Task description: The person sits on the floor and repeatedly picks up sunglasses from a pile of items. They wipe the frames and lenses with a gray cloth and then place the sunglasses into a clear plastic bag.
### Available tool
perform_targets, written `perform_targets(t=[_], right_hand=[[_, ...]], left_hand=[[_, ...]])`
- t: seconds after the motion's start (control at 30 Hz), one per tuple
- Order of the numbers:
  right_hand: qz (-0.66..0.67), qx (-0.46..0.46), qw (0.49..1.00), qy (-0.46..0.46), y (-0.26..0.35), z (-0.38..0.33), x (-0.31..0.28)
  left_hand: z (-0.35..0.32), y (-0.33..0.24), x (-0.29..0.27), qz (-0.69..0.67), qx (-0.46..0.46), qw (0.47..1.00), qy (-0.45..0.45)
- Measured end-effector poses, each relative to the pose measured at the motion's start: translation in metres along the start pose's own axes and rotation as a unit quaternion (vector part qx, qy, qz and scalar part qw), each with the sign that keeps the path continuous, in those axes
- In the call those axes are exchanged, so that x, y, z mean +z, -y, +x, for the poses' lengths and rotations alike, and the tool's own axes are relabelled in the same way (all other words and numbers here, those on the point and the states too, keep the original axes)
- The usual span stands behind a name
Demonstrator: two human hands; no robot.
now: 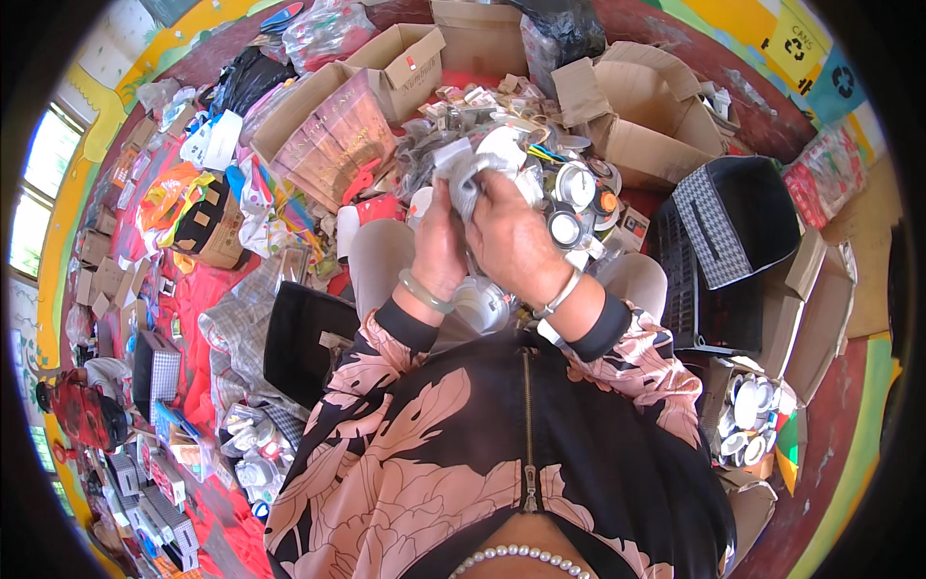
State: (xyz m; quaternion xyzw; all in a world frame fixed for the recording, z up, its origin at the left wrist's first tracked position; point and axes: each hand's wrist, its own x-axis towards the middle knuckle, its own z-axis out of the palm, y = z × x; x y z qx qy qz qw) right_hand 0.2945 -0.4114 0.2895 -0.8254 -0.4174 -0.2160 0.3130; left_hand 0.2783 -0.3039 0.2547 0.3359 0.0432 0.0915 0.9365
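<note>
My left hand point(439, 243) and my right hand point(513, 236) are close together in front of my knees, fingers bent in around a crumpled grey cloth point(467, 185). Part of the cloth is covered by my fingers, and whether it wraps anything I cannot make out. Just beyond it spreads a heap of small mixed items point(482, 111). Round white lids point(576, 183) and a small orange-capped piece point(607, 202) lie to the right of my right hand. Below my wrists, a clear plastic container point(479, 303) shows between my legs.
Open cardboard boxes point(666, 125) stand beyond the heap. A black crate point(709, 289) and a checked fabric bin point(735, 217) are at my right, near a box of metal lids point(748, 415). At my left are a black bin point(307, 343) and a carton of colourful plastic point(217, 227).
</note>
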Motion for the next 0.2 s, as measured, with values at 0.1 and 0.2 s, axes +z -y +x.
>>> perform_targets(t=[0.1, 0.2], right_hand=[[-0.011, -0.008, 0.993, 0.115, 0.007, -0.023, 0.011], [0.004, -0.036, 0.988, 0.152, 0.009, -0.035, 0.014]], left_hand=[[0.003, -0.013, -0.014, 0.087, 0.052, 0.995, 0.006], [0.008, -0.015, -0.015, 0.085, 0.075, 0.993, -0.025]])
